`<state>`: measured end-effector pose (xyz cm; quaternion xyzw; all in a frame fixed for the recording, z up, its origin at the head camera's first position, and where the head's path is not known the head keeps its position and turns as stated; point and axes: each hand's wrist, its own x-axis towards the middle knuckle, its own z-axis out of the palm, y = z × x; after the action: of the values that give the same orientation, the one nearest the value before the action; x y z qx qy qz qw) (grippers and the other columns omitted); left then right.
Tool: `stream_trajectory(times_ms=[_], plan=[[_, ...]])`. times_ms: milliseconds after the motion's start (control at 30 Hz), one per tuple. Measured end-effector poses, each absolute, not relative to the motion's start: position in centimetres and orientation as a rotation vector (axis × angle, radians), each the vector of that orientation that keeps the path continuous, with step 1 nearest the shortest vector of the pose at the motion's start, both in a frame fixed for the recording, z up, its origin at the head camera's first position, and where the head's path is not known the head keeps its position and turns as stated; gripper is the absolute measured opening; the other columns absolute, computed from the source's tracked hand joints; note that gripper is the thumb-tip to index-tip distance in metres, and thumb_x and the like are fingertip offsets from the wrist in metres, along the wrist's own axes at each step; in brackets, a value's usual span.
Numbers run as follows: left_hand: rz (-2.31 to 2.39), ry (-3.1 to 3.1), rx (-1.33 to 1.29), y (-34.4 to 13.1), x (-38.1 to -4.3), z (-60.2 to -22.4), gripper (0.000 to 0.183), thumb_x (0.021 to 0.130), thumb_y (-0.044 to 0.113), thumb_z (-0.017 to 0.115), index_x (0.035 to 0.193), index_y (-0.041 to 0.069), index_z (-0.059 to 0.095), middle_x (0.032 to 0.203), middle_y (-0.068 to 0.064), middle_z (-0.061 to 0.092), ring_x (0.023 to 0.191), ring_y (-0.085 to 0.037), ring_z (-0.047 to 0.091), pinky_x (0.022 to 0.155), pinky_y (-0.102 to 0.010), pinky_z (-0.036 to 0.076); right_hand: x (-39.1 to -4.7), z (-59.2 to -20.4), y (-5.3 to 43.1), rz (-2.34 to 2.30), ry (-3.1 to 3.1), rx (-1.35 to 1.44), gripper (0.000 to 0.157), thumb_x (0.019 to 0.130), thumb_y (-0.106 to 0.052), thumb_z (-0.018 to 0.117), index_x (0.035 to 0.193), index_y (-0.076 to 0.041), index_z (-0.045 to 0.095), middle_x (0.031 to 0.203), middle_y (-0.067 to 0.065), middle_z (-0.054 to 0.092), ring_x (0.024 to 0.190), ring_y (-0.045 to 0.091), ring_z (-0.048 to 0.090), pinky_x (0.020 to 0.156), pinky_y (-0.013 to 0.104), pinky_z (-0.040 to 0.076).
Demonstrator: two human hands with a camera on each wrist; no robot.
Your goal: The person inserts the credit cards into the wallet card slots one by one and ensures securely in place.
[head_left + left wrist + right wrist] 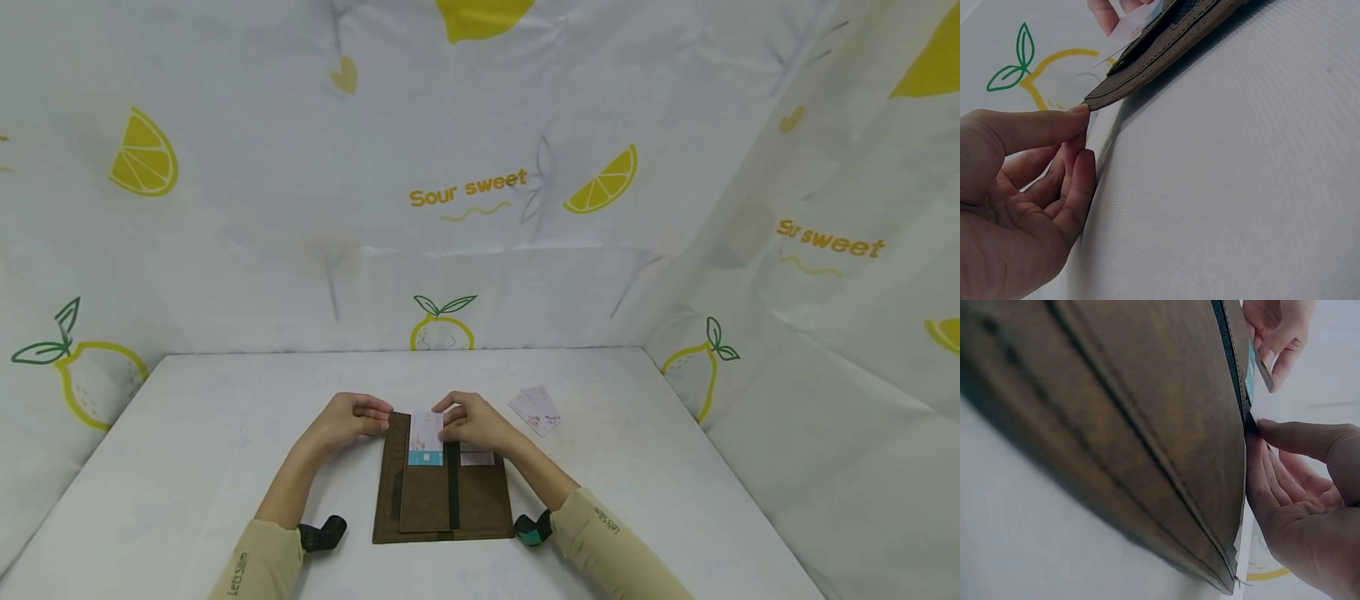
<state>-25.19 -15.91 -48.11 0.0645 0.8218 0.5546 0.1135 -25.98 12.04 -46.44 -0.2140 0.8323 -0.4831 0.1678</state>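
A brown leather wallet (427, 500) lies spread on the white table, a dark band (453, 492) running down its middle. My left hand (351, 423) pinches its upper left corner between thumb and fingers; the left wrist view shows that corner (1107, 94) lifted. A pale card with pink print (426, 429) sits at the left panel, a blue strip with a chip along its bottom. At the card's upper right edge my right hand (476, 423) pinches it, partly covering it. Another pale card (477, 458) shows in the right panel, below my right hand.
Overlapping pale cards (537, 408) lie on the table to the right, beyond my right hand. A white lemon-print cloth (300, 208) hangs behind and along the right side. Dark wrist devices (324, 533) sit by both sleeves.
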Motion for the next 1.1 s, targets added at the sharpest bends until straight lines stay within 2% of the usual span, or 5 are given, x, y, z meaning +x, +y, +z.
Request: stream_trajectory(times_ms=[167,300,667,867,1100], plan=[[1.637,2.409,0.188,-15.89,-25.19,-48.10,0.028,0.095,0.003,0.079,0.121,-0.008,0.074,0.101,-0.010,0.080,0.087,-0.009,0.070,0.076,-0.022,0.056,-25.84,-46.43,12.02,-1.309,2.414,-0.645,0.030,0.094,-0.002,0.081,0.122,0.002,0.074,0.110,0.020,0.076,0.098,0.017,0.076,0.089,0.030,0.062],[1.632,2.414,0.182,-15.90,-25.18,-48.00,0.028,0.095,0.003,0.079,0.121,-0.007,0.074,0.102,-0.010,0.080,0.087,-0.009,0.071,0.076,-0.022,0.056,-25.82,-46.49,12.04,-1.296,2.416,-0.661,0.029,0.093,-0.003,0.082,0.121,0.002,0.075,0.114,0.019,0.077,0.102,0.019,0.076,0.092,0.031,0.063],[1.606,2.431,0.181,-15.99,-25.20,-47.93,0.028,0.095,0.004,0.080,0.121,-0.006,0.075,0.103,-0.012,0.081,0.088,-0.010,0.072,0.077,-0.023,0.056,-25.95,-46.81,12.01,-1.244,2.449,-0.736,0.013,0.097,-0.006,0.079,0.109,-0.002,0.079,0.108,0.016,0.081,0.091,0.008,0.072,0.084,0.023,0.059],[1.607,2.424,0.178,-16.01,-25.28,-48.01,0.028,0.095,0.004,0.080,0.121,-0.006,0.075,0.103,-0.011,0.081,0.088,-0.010,0.072,0.078,-0.024,0.056,-26.03,-46.85,11.93,-1.236,2.428,-0.712,0.010,0.097,-0.007,0.079,0.106,-0.002,0.082,0.102,0.015,0.083,0.083,0.003,0.069,0.079,0.018,0.055],[1.604,2.421,0.174,-15.96,-25.35,-48.07,0.028,0.096,0.005,0.079,0.121,-0.006,0.074,0.104,-0.011,0.080,0.089,-0.010,0.071,0.078,-0.024,0.056,-25.91,-46.82,11.97,-1.232,2.401,-0.727,0.007,0.096,-0.006,0.080,0.101,-0.002,0.083,0.100,0.014,0.084,0.082,0.003,0.070,0.080,0.019,0.056]])
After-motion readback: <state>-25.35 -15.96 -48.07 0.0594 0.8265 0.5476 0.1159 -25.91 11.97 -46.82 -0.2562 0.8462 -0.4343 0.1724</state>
